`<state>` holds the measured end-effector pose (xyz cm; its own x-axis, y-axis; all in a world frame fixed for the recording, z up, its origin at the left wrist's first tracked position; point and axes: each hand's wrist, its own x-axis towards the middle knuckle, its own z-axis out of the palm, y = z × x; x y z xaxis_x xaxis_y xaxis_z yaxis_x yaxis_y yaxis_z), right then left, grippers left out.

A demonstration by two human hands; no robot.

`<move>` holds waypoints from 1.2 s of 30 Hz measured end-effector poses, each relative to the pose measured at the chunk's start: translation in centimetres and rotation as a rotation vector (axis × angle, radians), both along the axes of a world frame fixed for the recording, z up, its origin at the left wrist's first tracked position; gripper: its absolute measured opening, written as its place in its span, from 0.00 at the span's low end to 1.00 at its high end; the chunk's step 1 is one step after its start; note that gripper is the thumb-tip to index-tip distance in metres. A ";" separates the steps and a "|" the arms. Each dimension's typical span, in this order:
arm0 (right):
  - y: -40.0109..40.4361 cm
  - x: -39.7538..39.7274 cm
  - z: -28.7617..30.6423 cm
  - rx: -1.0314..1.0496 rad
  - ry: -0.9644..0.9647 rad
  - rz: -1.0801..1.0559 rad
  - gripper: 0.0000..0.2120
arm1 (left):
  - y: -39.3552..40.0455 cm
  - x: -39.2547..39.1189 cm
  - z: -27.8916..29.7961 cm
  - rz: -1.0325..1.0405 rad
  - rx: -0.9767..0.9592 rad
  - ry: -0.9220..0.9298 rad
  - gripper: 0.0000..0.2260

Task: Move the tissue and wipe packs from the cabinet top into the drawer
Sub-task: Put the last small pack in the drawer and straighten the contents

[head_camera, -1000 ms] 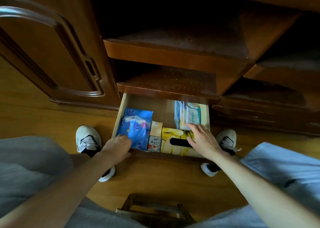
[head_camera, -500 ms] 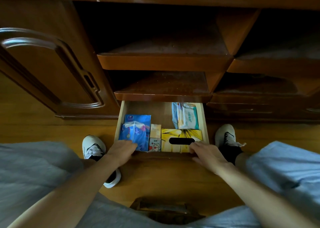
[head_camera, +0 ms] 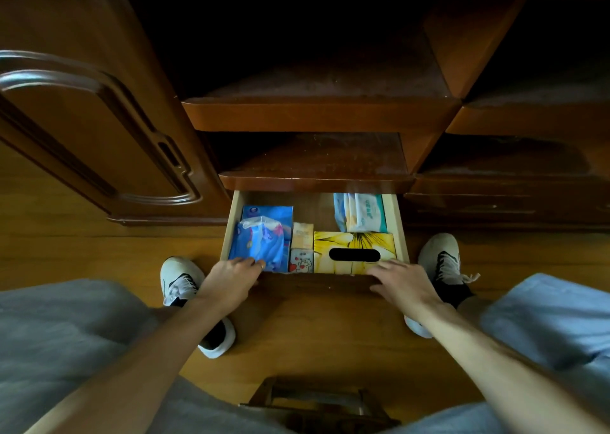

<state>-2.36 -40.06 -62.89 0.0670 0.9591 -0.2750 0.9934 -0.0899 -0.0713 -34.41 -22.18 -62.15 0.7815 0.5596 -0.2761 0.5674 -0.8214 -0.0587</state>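
Note:
The drawer (head_camera: 313, 281) at the cabinet's foot stands partly open. Inside lie blue tissue packs (head_camera: 260, 238) at the left, two small orange-and-white packs (head_camera: 302, 235) in the middle, a yellow tissue box (head_camera: 355, 243) with a black slot at the front right, and white-and-teal wipe packs (head_camera: 361, 212) behind it. My left hand (head_camera: 231, 280) holds the drawer's front edge at the left, its fingers curled over the edge near the blue packs. My right hand (head_camera: 404, 283) rests on the front edge at the right with its fingers spread.
Two bare wooden shelves (head_camera: 313, 113) jut out above the drawer. A carved cabinet door (head_camera: 82, 129) is at the left, more drawers (head_camera: 495, 202) at the right. My white shoes (head_camera: 180, 278) flank the drawer on the wood floor. A wooden stool (head_camera: 313, 400) sits below me.
My right hand left the wipe packs and came back to the drawer's front edge. The drawer has slid a little inward, so the wipe packs now reach the shelf's edge.

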 end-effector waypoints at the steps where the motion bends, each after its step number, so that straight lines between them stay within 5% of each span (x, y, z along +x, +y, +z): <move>1: 0.3 -0.1 0.0 -0.012 -0.003 0.005 0.18 | 0.3 0.1 -0.1 -0.001 0.001 0.007 0.17; 7: 1.4 0.0 -0.5 -0.075 -0.025 0.012 0.17 | 1.2 0.6 -0.8 -0.010 -0.021 0.066 0.18; 14: 4.4 1.0 -0.2 0.058 -0.041 -0.155 0.17 | 2.9 2.7 -0.9 0.136 0.013 -0.128 0.15; 16: 5.4 1.3 -0.4 0.083 -0.120 -0.127 0.26 | 3.6 3.1 -1.1 0.132 0.082 -0.145 0.23; 19: 6.9 2.4 -0.3 0.109 -0.174 -0.109 0.53 | 5.6 3.8 -1.1 0.150 0.209 -0.060 0.47; 23: 9.1 4.0 -0.1 0.095 -0.200 -0.112 0.71 | 7.7 4.6 -2.0 0.138 0.271 -0.005 0.56; 29: 11.6 4.6 -0.6 0.270 -0.225 -0.159 0.63 | 10.8 7.4 -2.3 0.215 0.302 -0.067 0.58; 36: 14.5 6.3 -0.2 0.302 -0.275 -0.184 0.47 | 12.6 8.6 -3.3 0.189 0.389 -0.182 0.44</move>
<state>3.93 -25.59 -63.09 0.2751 0.9591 0.0670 0.9487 -0.2821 0.1429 -25.82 -9.53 -65.43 0.6725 0.7313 0.1142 0.7342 -0.6397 -0.2273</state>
